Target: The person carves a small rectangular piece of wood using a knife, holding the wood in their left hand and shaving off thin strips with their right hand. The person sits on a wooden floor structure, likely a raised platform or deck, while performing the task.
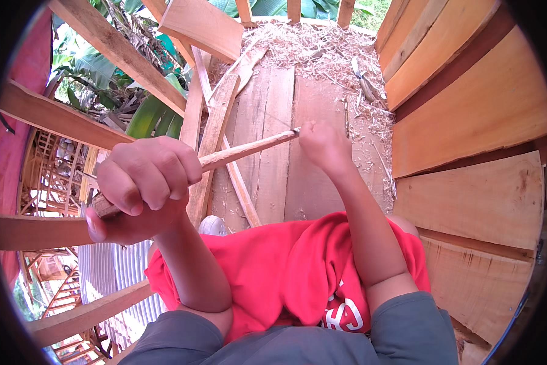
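Head view. We record the left hand (155,182) at left, near, its grip closed around the thick near end of a wooden stick (249,150). The stick slants from the near left toward the far right, above the plank floor (279,188), and ends in a small dark tip (296,130). The right hand (325,145) is just right of that tip, farther off than the left, fingers curled in. We cannot tell whether its grip pinches the tip or something small; the inside of the hand is hidden.

Below the arms, red cloth (273,255) lies across the lap. A pale rounded object (212,225) shows at its far left edge. Left of the middle, several timber pieces (222,115) lean or lie at angles, with a thin strip (242,194) reaching nearer.

Wood shavings (310,45) cover the far floor and trail down its right side; a slender dark object (365,85) lies among them, kind unclear. Right: a plank wall (468,121). Left: wooden rails (66,118), green leaves (155,115) beyond, and a corrugated sheet (100,261) at near left.
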`<action>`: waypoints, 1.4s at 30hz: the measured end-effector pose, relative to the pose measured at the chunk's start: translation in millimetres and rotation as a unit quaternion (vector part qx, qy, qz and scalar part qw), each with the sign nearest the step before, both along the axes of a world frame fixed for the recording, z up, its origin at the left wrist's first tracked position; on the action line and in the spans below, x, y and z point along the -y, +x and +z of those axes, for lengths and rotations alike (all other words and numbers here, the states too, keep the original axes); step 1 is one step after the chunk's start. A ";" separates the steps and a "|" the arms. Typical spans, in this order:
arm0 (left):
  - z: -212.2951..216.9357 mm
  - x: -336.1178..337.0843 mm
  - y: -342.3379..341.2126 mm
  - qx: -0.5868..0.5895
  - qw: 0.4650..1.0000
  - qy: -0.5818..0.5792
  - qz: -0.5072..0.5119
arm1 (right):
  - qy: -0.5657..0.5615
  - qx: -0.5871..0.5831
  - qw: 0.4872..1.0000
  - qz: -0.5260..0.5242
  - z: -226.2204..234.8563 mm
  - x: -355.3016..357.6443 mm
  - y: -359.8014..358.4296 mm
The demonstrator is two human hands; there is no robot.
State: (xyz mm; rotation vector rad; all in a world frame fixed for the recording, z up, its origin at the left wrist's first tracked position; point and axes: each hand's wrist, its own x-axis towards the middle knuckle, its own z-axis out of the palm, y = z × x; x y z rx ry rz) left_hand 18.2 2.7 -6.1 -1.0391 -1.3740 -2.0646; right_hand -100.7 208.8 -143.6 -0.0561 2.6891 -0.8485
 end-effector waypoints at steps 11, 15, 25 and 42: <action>-0.7 6.1 0.7 0.005 1.000 0.005 0.008 | -0.035 0.038 0.997 0.050 1.1 1.2 -14.1; -3.4 4.6 2.8 0.010 1.000 0.015 0.015 | 0.048 -0.011 0.999 0.015 5.0 6.9 -5.1; -2.4 5.4 3.4 0.027 0.997 0.048 0.053 | -0.024 0.001 0.999 0.035 -9.0 9.6 -11.4; -4.5 3.4 4.9 0.053 0.992 0.092 0.063 | 0.012 -0.013 1.000 -0.019 -21.3 3.1 -17.3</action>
